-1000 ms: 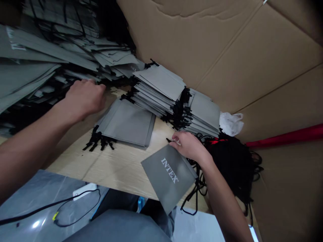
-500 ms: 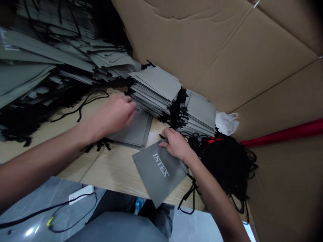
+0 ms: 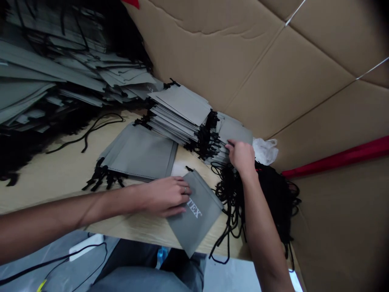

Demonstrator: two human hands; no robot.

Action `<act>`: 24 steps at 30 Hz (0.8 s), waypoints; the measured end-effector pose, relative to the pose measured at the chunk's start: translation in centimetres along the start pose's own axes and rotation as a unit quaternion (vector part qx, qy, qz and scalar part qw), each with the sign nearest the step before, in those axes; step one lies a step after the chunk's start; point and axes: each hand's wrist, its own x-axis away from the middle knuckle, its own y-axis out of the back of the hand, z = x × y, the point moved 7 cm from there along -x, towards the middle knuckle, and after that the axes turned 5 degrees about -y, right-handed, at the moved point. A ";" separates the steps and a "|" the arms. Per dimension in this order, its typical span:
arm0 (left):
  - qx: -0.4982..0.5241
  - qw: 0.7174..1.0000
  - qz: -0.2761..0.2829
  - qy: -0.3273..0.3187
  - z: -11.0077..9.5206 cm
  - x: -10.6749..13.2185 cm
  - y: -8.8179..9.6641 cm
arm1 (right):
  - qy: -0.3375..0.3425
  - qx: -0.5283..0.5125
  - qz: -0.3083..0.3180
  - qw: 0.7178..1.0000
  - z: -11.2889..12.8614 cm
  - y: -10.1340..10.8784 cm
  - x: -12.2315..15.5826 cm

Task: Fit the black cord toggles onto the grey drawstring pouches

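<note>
Item: flat grey pouch (image 3: 194,227), printed in white, last letters "TEX" legible. Placed near front edge of desk (image 3: 63,174), cornerwise, one corner out over that edge towards wearer. Hemmed side facing up and right, towards heaped black cords (image 3: 270,198); lettering parallel to hem, sloping down to right. Sides too nearly equal to tell long axis.

Left hand (image 3: 165,196): palm down across pouch and first letters; grip slack, thumb apart from fingers; ring worn.

Right hand (image 3: 243,158): fingertips at edge of right-hand stack (image 3: 234,132); grip partly hidden, cannot tell whether pinched on any piece.

Surface: pale wood grain. Also low stack (image 3: 139,150), taller stack (image 3: 182,105), large pile (image 3: 60,69) at left, white plastic bag (image 3: 265,150).

Room: brown cardboard walls (image 3: 328,113), red strip (image 3: 337,158), grey floor (image 3: 231,271).
</note>
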 end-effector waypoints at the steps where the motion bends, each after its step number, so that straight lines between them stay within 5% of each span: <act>1: 0.002 1.000 0.008 0.000 -0.1 0.0 -0.3 | -0.003 -0.004 -0.004 1.000 -0.4 -0.2 -0.1; 4: 0.012 0.999 0.035 -0.001 -0.4 0.1 -1.1 | -0.012 -0.023 -0.056 0.998 -1.3 0.1 0.0; 6: 0.030 0.999 0.024 0.002 -0.6 0.0 -1.0 | -0.018 -0.043 -0.177 0.983 -1.8 2.1 0.6; 10: 0.105 0.994 -0.033 0.016 -0.5 -0.2 0.2 | -0.005 -0.103 -0.499 0.861 -1.9 9.7 5.5; 13: 0.169 0.970 -0.133 0.113 1.2 0.0 2.3 | 0.045 -0.208 -0.556 0.804 -1.3 14.9 9.3; 15: 0.247 0.923 -0.210 0.207 2.9 0.8 3.7 | 0.104 -0.268 -0.469 0.835 0.1 16.7 10.2; 16: 0.312 0.887 -0.240 0.242 3.6 1.2 4.3 | 0.136 -0.303 -0.368 0.868 1.2 16.5 9.9; 17: 0.394 0.842 -0.261 0.259 4.1 1.4 4.6 | 0.169 -0.327 -0.245 0.897 2.6 15.3 9.6; 20: 0.593 0.714 -0.244 0.281 4.5 1.5 4.7 | 0.223 -0.373 0.006 0.901 6.7 9.8 10.3; 22: 0.603 0.693 -0.216 0.329 4.8 2.0 4.4 | 0.231 -0.363 0.114 0.895 9.0 5.4 10.8; 24: 0.528 0.729 -0.204 0.385 5.5 2.9 4.1 | 0.226 -0.362 0.157 0.891 10.5 2.2 11.1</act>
